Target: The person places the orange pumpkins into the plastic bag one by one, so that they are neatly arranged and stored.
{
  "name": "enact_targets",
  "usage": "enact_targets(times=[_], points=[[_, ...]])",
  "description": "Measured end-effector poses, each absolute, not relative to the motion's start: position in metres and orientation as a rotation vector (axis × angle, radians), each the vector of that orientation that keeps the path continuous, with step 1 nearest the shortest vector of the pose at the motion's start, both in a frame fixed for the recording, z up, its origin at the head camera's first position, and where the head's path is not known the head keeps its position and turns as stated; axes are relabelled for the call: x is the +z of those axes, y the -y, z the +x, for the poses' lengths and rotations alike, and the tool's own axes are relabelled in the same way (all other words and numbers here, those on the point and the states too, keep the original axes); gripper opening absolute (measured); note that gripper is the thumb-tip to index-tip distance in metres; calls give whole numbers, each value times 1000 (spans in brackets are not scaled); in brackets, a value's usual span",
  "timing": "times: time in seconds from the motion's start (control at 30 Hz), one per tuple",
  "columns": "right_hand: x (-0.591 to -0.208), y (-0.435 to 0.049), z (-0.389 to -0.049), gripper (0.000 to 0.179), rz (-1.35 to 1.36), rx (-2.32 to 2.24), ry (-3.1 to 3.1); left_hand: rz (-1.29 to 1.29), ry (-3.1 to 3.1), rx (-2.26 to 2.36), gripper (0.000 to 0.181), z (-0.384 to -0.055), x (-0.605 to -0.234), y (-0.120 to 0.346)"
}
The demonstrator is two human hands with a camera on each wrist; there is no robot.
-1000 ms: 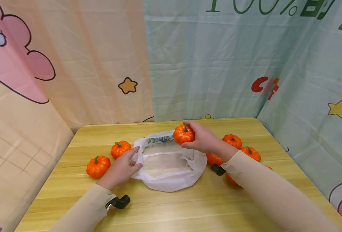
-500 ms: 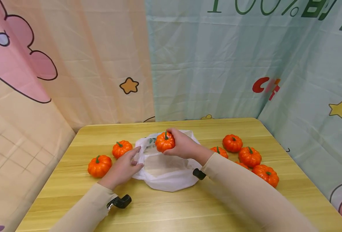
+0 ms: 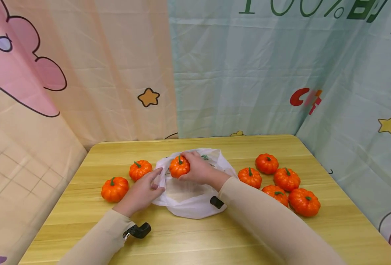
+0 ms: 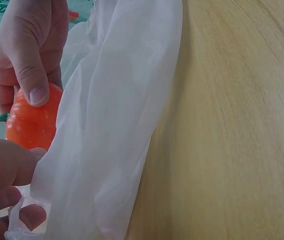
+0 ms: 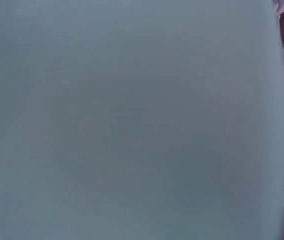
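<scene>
A small orange pumpkin (image 3: 179, 167) with a green stem is gripped in my right hand (image 3: 198, 168), thumb and fingers around its side. It is over the left part of the mouth of a thin white bag (image 3: 195, 211), which has a green print on its inner wall. My left hand (image 3: 142, 193) pinches the bag's left rim between thumb and fingers. In the left wrist view, the held pumpkin (image 4: 32, 122) shows beside the raised bag wall (image 4: 112, 110), just above the left fingers (image 4: 7, 162). A blurred pale surface covers most of the right wrist view.
Two pumpkins (image 3: 115, 189) sit left of the bag, close to my left hand. Several more pumpkins (image 3: 286, 179) stand in a cluster on its right, near my right forearm. The wooden table (image 3: 189, 243) ends at printed curtains (image 3: 235, 73) at the back and sides.
My right hand has carried the pumpkin leftward and a little down, from the bag's right back rim to its left part. My left hand stays at the rim.
</scene>
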State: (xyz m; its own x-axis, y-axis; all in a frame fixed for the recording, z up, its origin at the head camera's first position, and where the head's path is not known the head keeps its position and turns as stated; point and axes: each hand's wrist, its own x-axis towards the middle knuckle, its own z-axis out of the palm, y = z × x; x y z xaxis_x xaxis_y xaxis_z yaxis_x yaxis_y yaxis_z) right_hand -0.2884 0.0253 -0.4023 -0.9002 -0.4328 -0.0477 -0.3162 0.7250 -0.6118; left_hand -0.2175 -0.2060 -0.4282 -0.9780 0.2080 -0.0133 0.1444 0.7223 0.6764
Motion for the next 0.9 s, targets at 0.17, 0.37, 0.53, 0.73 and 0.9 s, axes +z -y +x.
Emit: enact_targets(times=[0.17,0.37,0.53,0.73,0.9], points=[[-409,-20,-289,87,-565,-879,-2751,288,-2830,1100,75,-218,-429,206],[-414,-14,-288,88,-536,-827,-2765,291,-2837,1088,75,-219,-429,205],[-417,-8,-287,89,-541,-811,-2773,283,-2841,1073,75,-220,-429,205],[-423,-4,-289,91,-526,-790,-2796,286,-2838,1068,73,-219,-428,205],[-427,-1,-290,92,-497,-785,-2803,284,-2832,1074,73,-218,-428,206]])
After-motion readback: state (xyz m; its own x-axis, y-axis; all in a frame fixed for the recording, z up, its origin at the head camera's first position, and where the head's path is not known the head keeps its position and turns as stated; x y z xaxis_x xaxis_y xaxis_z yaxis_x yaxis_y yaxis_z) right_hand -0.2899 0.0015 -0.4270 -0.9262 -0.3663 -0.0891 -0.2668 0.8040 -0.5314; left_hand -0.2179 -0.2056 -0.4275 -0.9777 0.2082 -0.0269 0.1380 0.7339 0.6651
